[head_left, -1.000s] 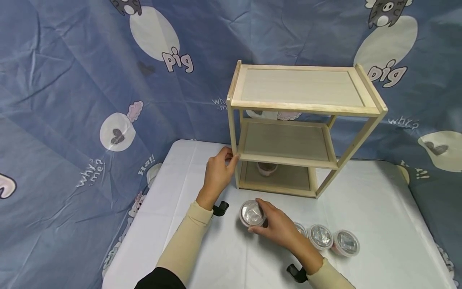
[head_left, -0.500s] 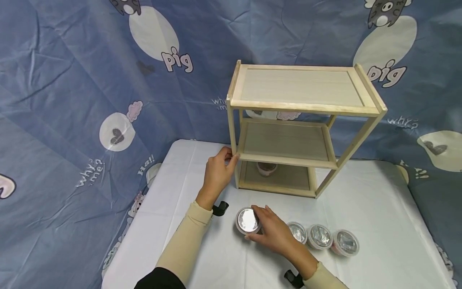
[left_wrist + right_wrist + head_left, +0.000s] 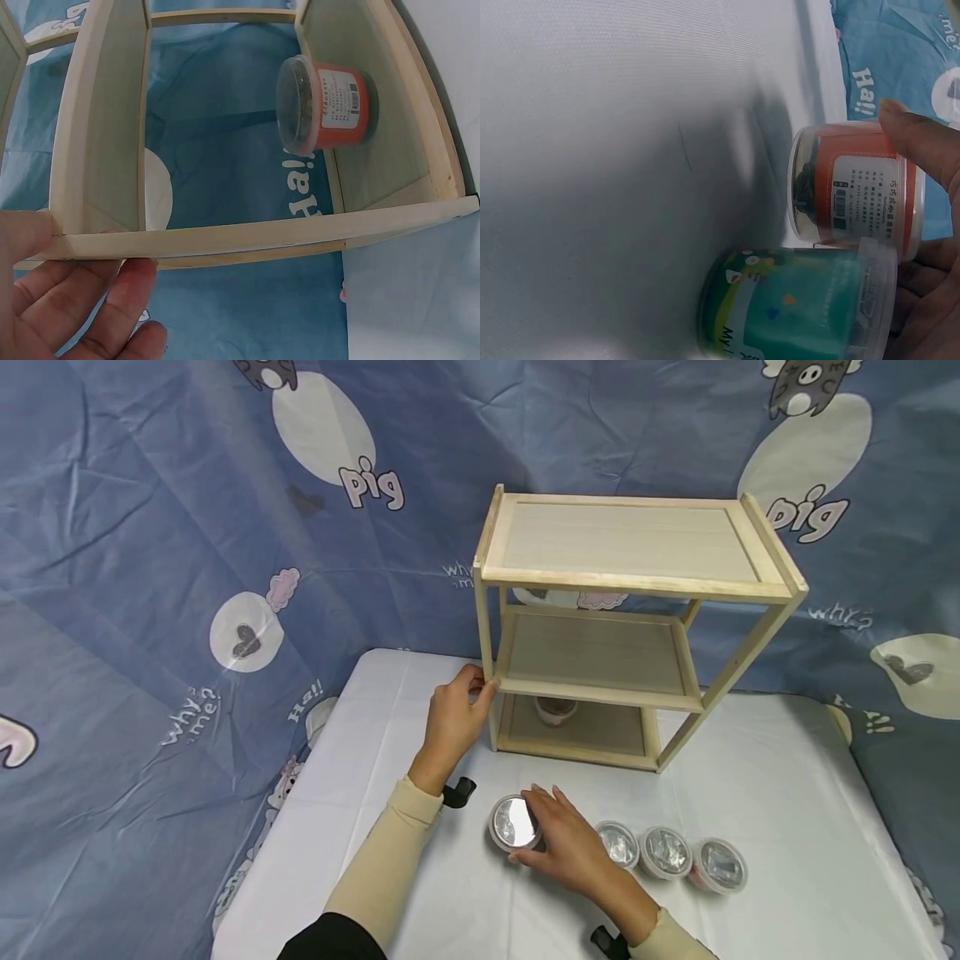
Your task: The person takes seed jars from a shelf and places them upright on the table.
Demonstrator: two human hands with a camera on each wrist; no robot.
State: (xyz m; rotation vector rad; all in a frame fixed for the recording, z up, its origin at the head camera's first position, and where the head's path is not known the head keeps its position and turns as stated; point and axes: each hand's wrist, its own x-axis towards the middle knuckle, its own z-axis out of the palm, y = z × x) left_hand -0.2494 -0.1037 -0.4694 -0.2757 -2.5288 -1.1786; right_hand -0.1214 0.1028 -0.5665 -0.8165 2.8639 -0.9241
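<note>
In the head view my left hand (image 3: pixel 453 714) pinches the left front post of the small wooden shelf (image 3: pixel 600 696); in the left wrist view thumb and fingers lie on either side of that post. My right hand (image 3: pixel 573 843) grips a round lidded plastic tub (image 3: pixel 513 823) with a shiny top, in front of the shelf. The right wrist view shows this tub's orange label (image 3: pixel 866 191), the thumb on one side and fingers on the other. Whether it touches the table is unclear. A green tub (image 3: pixel 787 300) stands nearer that camera.
Another tub (image 3: pixel 341 109) with an orange label stands on the shelf's bottom tier. Right of my right hand, three lidded tubs stand in a row: a left one (image 3: pixel 618 844), a middle one (image 3: pixel 666 852) and a right one (image 3: pixel 718 866). Patterned blue cloth (image 3: pixel 187 527) hangs behind the white-covered table (image 3: pixel 780 793).
My right hand has brought the tub slightly left and toward me over the first half second, then barely moved. The left hand stays on the post.
</note>
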